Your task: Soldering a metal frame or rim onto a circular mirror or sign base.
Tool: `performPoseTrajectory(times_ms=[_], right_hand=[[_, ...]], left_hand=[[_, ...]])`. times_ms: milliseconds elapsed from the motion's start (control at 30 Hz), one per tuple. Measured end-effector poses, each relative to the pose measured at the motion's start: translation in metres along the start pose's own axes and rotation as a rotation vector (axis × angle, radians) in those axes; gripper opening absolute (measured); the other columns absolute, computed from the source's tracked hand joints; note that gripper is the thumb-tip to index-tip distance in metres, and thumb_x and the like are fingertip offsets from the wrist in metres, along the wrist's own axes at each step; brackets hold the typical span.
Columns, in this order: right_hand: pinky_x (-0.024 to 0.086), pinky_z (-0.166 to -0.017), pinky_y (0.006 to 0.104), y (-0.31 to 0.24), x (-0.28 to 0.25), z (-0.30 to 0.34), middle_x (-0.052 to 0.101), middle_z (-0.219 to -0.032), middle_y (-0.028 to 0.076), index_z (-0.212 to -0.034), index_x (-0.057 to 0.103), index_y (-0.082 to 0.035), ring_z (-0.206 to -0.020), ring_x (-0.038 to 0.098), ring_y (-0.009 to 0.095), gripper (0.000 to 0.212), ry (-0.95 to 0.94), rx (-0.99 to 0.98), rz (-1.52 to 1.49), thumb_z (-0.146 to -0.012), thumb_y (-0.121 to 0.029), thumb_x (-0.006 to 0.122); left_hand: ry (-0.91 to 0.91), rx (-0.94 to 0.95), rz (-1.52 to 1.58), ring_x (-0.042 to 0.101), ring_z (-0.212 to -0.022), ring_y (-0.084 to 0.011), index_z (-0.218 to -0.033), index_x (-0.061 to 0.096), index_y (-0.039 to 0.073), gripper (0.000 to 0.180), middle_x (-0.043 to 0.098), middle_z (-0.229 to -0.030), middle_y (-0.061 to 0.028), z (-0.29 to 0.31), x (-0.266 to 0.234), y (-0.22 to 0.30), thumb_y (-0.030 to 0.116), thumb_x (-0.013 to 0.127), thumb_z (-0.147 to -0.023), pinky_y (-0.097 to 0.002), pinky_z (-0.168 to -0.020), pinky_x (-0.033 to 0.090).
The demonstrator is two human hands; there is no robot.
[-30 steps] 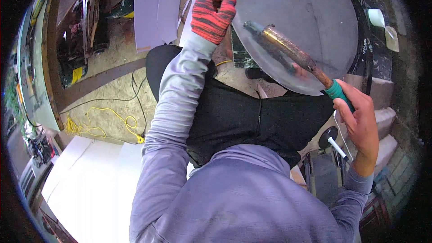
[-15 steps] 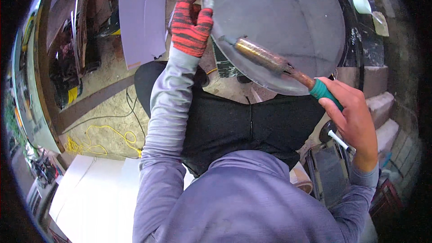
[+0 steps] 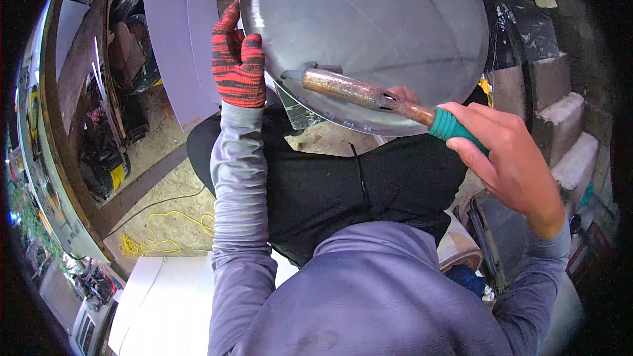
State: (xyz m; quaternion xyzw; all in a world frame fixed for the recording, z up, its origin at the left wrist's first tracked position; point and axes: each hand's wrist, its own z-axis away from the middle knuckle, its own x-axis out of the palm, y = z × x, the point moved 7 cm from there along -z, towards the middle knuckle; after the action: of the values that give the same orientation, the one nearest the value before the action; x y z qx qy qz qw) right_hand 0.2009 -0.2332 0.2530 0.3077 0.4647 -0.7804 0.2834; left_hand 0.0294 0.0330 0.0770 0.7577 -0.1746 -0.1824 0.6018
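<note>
Right hand is bare and wrapped tight around the teal ribbed plastic grip of a rusty brown soldering iron, fingers fully curled, thumb side toward the shaft. From that grip the iron's corroded barrel runs up and away to our left, tip resting on the near inner face of a large round grey sheet-metal dish. A small dark metal tab sits right at the tip; we can't tell whether it is already joined to the dish.

Left hand wears a red-and-black striped knit glove and clamps the dish's left rim, fingers over the edge, palm against the outside. The dish stands tilted on edge just beyond both hands, its lower rim over our lap, concave side facing us. A fingertip shows behind the iron's barrel near the lower rim; whose it is we can't tell.

Below the grips: black apron-like cloth across the lap, grey-lavender long-sleeved top nearer the camera.

Left of the gloved hand: pale grey flat sheets leaning on the dirt floor, a dark wooden beam, coiled yellow cord on the ground, a white flat panel lower down. Right of the bare hand: grey concrete blocks stacked step-like.
</note>
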Motion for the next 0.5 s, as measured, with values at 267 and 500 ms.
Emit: performPoseTrajectory(times_ms=[267,500], right_hand=[[0.052,-0.083,0.0452,-0.0003,0.0015,0.002,0.067,-0.104,0.024,-0.128,0.063,0.003,-0.094,0.066,0.043,0.039,0.023,-0.027,0.027,-0.093,-0.014,0.068],[0.051,-0.079,0.0446,0.0012,0.0031,0.0011,0.066,-0.099,0.022,-0.128,0.062,0.003,-0.09,0.065,0.042,0.04,-0.013,-0.016,-0.014,-0.092,-0.012,0.068]], left_hand=[[-0.01,-0.055,0.007,0.054,-0.09,-0.009,-0.147,0.052,0.004,0.055,0.063,-0.105,-0.0014,0.0008,-0.0005,-0.0034,0.006,0.061,-0.093,-0.0262,-0.088,0.047],[-0.001,0.0,0.04,0.051,-0.087,-0.0087,-0.148,0.05,0.003,0.055,0.063,-0.107,-0.0013,-0.0015,0.002,0.0003,0.008,0.062,-0.094,-0.0248,-0.086,0.046]])
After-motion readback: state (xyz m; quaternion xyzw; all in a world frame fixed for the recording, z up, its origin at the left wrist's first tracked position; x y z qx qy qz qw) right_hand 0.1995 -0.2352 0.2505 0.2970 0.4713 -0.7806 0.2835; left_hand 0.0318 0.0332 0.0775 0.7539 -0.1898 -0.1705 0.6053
